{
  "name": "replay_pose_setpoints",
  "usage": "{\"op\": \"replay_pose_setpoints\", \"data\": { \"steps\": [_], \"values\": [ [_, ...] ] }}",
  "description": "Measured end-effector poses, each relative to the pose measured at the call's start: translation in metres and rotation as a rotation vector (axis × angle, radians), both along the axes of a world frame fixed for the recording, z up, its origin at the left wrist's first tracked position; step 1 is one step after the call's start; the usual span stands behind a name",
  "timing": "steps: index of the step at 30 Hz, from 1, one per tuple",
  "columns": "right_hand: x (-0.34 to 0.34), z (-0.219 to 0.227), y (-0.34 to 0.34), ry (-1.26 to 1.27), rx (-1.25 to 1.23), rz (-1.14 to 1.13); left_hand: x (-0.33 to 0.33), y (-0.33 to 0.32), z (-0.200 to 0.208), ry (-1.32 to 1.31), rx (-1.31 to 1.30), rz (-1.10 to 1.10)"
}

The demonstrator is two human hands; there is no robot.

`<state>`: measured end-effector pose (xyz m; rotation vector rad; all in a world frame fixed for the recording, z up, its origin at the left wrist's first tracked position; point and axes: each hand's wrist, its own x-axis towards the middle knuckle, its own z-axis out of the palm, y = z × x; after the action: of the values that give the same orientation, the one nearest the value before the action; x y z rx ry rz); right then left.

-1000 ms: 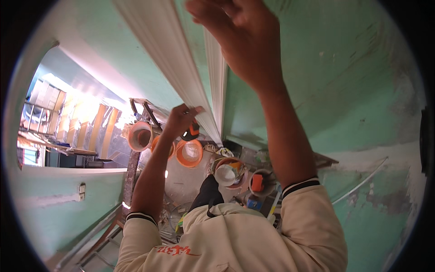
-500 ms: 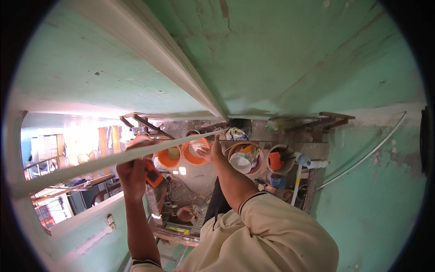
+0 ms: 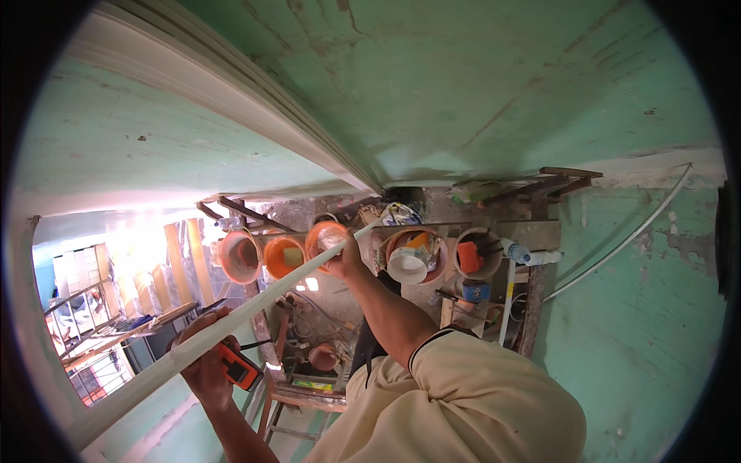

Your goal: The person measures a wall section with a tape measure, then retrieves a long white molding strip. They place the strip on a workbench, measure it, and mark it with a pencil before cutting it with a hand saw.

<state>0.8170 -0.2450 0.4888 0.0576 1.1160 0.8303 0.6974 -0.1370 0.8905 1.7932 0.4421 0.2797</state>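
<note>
A long, straight white strip point(image 3: 255, 305) runs slantwise from the lower left to the middle, through both my hands. My left hand point(image 3: 205, 374) is closed around its near part. The same hand also holds an orange-and-black handheld device point(image 3: 239, 366), its kind unclear, and a thin dark stick point(image 3: 256, 344) juts out beside it. Farther along, my right hand point(image 3: 349, 261) grips the strip close to its far end; some of its fingers are hidden behind the strip.
Green walls meet at a corner with pale vertical trim point(image 3: 255, 100). Below, a plank platform point(image 3: 513, 230) holds several buckets, including an orange one point(image 3: 284, 257) and one with a white container point(image 3: 407, 265). A window opening point(image 3: 116, 309) lies left. A ladder point(image 3: 297, 432) stands below.
The strip's near end has swung down, so it slants more steeply. My left hand has moved down and left with the device. My right hand has closed on the strip.
</note>
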Motion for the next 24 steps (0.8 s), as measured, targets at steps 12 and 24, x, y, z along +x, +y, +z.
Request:
{"op": "replay_pose_setpoints", "data": {
  "steps": [12,24],
  "values": [
    [-0.014,-0.052,0.005,0.049,-0.135,0.069,-0.019,-0.020,-0.022,0.060,-0.070,0.136],
    [0.006,-0.097,0.027,0.056,-0.141,-0.010,-0.026,0.003,-0.021,-0.063,0.078,0.121]
  ]
}}
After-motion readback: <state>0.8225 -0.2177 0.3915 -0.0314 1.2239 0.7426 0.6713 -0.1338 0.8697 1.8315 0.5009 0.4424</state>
